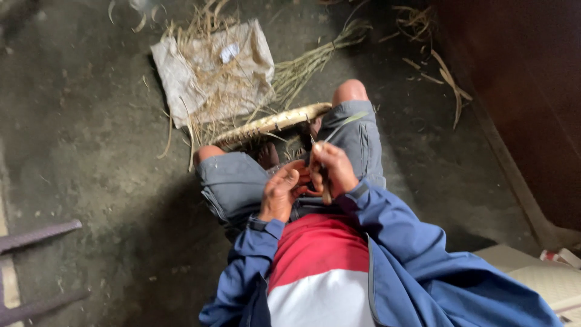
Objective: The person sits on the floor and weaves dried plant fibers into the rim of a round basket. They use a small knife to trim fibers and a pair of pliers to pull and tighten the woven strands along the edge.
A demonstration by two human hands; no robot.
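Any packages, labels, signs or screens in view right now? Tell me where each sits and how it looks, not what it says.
Woven sack: on the floor ahead of the knees, flattened, off-white, strewn with dry straw.
Small patch: on the sack's upper part, pale whitish; whether it is a label cannot be told.
Small package: far right edge beside pale panels, white with red; mostly cut off.
No signs or screens.

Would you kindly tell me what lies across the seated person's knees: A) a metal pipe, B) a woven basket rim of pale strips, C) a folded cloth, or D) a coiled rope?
B: a curved woven basket rim of pale strips spans the knees, in front of the left hand and the right hand, which meet around a thin strip.
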